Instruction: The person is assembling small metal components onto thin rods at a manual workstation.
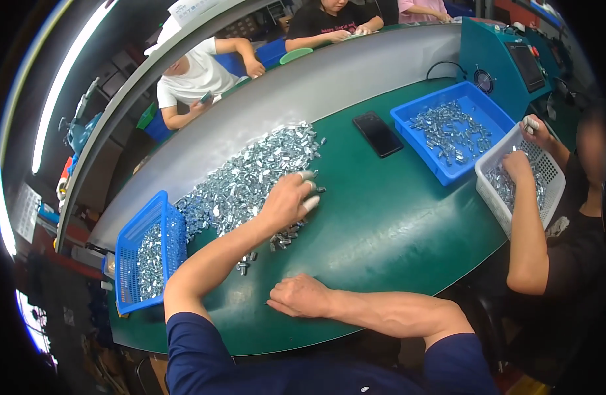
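A wide heap of small silvery metal pieces lies on the green tabletop. My left hand reaches over the heap's right edge, its fingers bent and a little apart, with pale covers on several fingertips. No piece shows in its fingers, and its palm is hidden. A few loose pieces lie just beyond the fingertips. Nearer to me, my right hand rests on the table, curled into a loose fist; nothing shows in it. Left of the heap, a blue perforated basket stands tilted, holding more of these pieces.
A dark phone lies beyond my left hand. Farther right stand a blue tray with metal pieces and a white basket, where a co-worker's hands are busy. A green machine is behind. Other people sit past the grey metal barrier.
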{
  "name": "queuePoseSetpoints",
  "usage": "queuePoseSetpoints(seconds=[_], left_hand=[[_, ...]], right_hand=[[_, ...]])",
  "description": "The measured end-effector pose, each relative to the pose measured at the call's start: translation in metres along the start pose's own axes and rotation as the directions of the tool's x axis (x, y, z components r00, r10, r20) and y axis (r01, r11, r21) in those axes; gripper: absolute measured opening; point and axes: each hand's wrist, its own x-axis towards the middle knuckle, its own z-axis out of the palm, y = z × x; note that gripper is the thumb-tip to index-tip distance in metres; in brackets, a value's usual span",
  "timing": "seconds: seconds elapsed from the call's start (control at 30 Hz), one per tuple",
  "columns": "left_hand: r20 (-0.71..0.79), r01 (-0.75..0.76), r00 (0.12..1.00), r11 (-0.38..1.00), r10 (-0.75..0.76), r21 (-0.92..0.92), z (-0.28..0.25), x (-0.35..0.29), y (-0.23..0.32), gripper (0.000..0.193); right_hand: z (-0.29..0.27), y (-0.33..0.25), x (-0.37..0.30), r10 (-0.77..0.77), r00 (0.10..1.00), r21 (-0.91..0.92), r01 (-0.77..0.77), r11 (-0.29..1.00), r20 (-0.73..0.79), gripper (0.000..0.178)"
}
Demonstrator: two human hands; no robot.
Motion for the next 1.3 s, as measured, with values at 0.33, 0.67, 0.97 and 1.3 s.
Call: queuePoseSetpoints(seconds=[0.33,0.67,0.97,1.3], left_hand=[[0.026,0.124,0.99,0.957,-0.136,0.264,0.067,0.093,-0.077,0.048],[0.111,-0.015,0.994,0.995,0.004,0.094,0.031,0.051,-0.038,0.04],[0.061,0.03,0.998,0.999,-0.031,0.018,0.031,0.018,0.001,0.048],[-0.005,-0.053,0.999,0.998,0.053,-0.017,0.003,-0.03,0.027,0.018]], right_hand=[[0.004,-0.002,0.0,0.016,0.999,0.016,-0.017,1.0,0.03,0.031],[0.003,-0.001,-0.003,-0.004,1.0,0.025,0.005,1.0,-0.008,0.032],[0.003,-0.005,-0.001,-0.005,1.0,-0.018,0.005,1.0,0.001,0.029],[0.003,-0.007,-0.004,-0.026,0.998,-0.018,0.027,0.999,0.061,0.03]])
